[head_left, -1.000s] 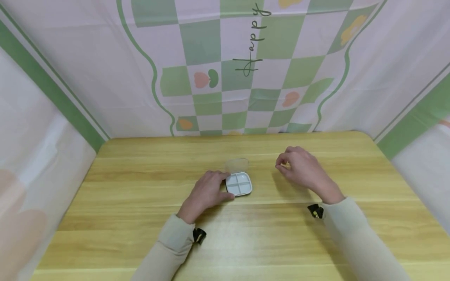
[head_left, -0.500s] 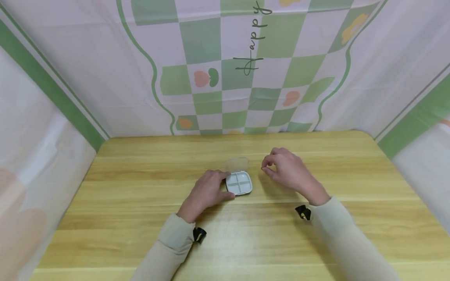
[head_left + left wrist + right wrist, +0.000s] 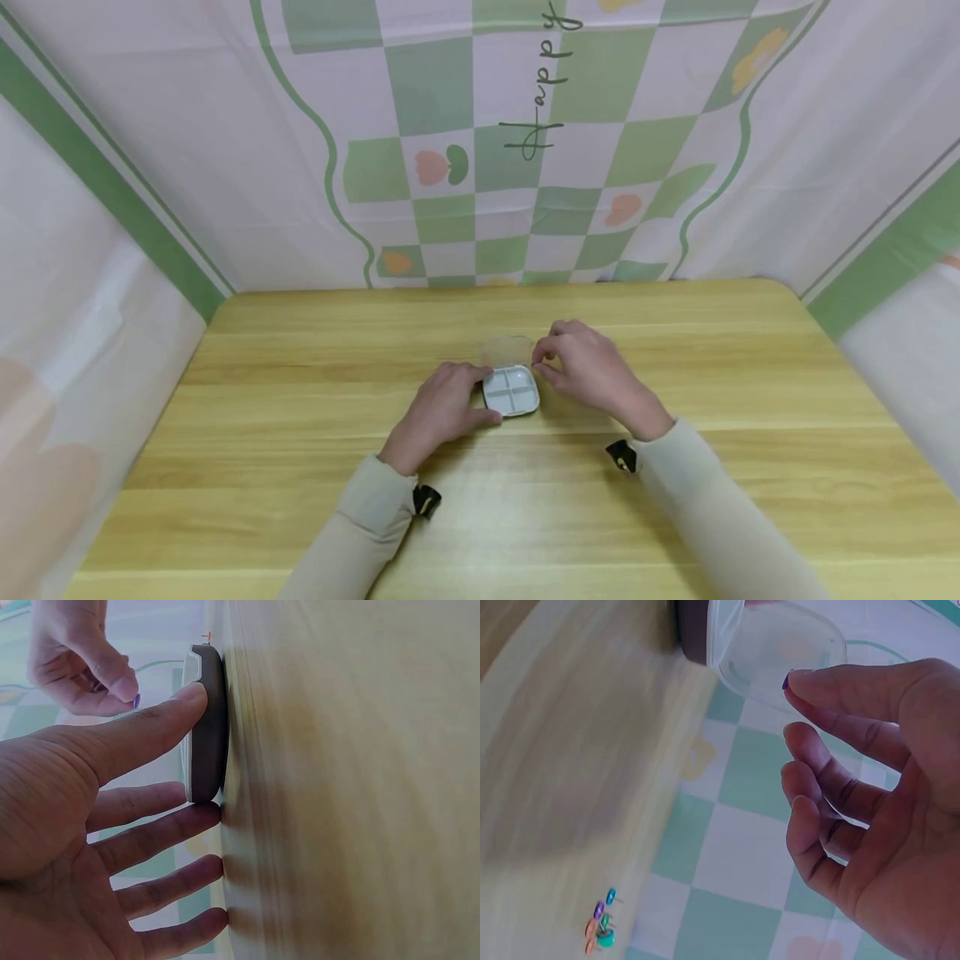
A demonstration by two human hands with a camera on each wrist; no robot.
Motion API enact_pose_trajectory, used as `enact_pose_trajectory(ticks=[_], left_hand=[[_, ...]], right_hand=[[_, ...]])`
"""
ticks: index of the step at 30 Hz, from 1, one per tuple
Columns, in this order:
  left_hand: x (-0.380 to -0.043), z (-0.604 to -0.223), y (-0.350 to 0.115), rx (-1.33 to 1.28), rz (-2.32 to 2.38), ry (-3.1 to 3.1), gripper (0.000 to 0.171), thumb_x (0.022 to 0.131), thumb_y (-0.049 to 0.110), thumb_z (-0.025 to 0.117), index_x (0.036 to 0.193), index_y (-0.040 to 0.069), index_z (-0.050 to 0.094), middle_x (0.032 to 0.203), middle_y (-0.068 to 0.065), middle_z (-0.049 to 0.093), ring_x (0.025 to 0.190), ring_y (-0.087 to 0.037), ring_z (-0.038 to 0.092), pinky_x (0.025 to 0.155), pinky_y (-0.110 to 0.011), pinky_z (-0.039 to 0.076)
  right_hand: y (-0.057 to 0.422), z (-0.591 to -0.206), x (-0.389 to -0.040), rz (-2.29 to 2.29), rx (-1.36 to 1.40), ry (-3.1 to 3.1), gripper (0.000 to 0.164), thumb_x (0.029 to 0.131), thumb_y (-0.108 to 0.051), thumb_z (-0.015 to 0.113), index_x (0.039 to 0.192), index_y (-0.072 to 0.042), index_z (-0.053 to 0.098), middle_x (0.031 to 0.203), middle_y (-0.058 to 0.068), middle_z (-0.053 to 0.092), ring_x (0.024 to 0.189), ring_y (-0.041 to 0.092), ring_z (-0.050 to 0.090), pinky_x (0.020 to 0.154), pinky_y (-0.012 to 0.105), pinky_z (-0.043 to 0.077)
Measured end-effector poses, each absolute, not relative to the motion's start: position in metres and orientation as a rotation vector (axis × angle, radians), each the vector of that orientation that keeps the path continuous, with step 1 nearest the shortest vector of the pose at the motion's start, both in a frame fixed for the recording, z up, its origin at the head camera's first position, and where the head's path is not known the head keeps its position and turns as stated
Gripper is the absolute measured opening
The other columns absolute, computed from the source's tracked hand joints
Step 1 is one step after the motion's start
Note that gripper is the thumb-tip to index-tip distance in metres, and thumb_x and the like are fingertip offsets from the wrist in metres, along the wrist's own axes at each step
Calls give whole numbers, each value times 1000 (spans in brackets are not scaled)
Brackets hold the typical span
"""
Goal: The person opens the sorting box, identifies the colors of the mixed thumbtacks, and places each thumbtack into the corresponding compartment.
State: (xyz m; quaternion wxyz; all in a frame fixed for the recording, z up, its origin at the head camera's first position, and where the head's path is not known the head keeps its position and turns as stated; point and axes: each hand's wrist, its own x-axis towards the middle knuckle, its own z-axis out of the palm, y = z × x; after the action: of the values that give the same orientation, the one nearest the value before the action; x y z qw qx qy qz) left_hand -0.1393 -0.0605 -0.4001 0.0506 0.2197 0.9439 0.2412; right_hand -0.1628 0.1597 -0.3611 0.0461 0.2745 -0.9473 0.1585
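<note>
A small pill box (image 3: 511, 391) with a white tray split into compartments and a dark outer shell (image 3: 210, 727) lies on the table. Its clear lid (image 3: 780, 660) is swung back on the far side. My left hand (image 3: 442, 404) holds the box from the left, thumb at the near edge and index finger at the far corner. The other left fingertips touch the tabletop. Just right of the box's far corner, my right hand (image 3: 588, 371) pinches a tiny purple thumbtack (image 3: 786, 681) between thumb and index finger, mostly hidden by the fingertips.
Several coloured thumbtacks (image 3: 600, 922) lie on the wooden table (image 3: 300, 350) in the right wrist view. An orange one (image 3: 208, 635) shows past the box in the left wrist view. A checked cloth (image 3: 435, 92) hangs behind the table's back edge.
My right hand has moved left across the table to the box's right side, still pinching the thumbtack. The left hand and the box have stayed in place.
</note>
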Motion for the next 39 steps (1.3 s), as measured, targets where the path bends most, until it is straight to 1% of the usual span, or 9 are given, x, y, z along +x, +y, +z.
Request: enact_pose_trajectory(ticks=[9, 18, 29, 39], left_hand=[[-140, -400, -61, 682, 730, 2869, 68, 72, 43, 74, 126, 6, 55, 119, -7, 60, 106, -22, 54, 92, -35, 39], [-140, -401, -61, 690, 710, 2881, 67, 73, 44, 73, 126, 7, 56, 118, -6, 60, 106, -22, 53, 91, -35, 39], [-140, -401, -61, 678, 714, 2877, 67, 73, 43, 74, 126, 7, 56, 118, -6, 60, 105, -22, 53, 89, -34, 40], [-141, -401, -61, 664, 732, 2871, 67, 72, 43, 74, 126, 8, 56, 119, -6, 59, 107, -22, 53, 90, -34, 40]], right_hand=[[148, -369, -162, 458, 847, -2879, 4, 80, -21, 67, 84, -20, 69, 77, -8, 51, 71, 12, 46, 61, 26, 39], [141, -377, -163, 444, 842, -2864, 4, 80, -19, 67, 84, -18, 69, 75, -8, 52, 65, 10, 45, 56, 25, 38], [136, -385, -164, 392, 831, -2854, 5, 78, -17, 68, 83, -15, 69, 74, -6, 53, 64, 10, 46, 56, 24, 39], [134, -388, -165, 382, 808, -2882, 4, 78, -16, 68, 82, -15, 70, 74, -6, 53, 64, 11, 47, 57, 27, 40]])
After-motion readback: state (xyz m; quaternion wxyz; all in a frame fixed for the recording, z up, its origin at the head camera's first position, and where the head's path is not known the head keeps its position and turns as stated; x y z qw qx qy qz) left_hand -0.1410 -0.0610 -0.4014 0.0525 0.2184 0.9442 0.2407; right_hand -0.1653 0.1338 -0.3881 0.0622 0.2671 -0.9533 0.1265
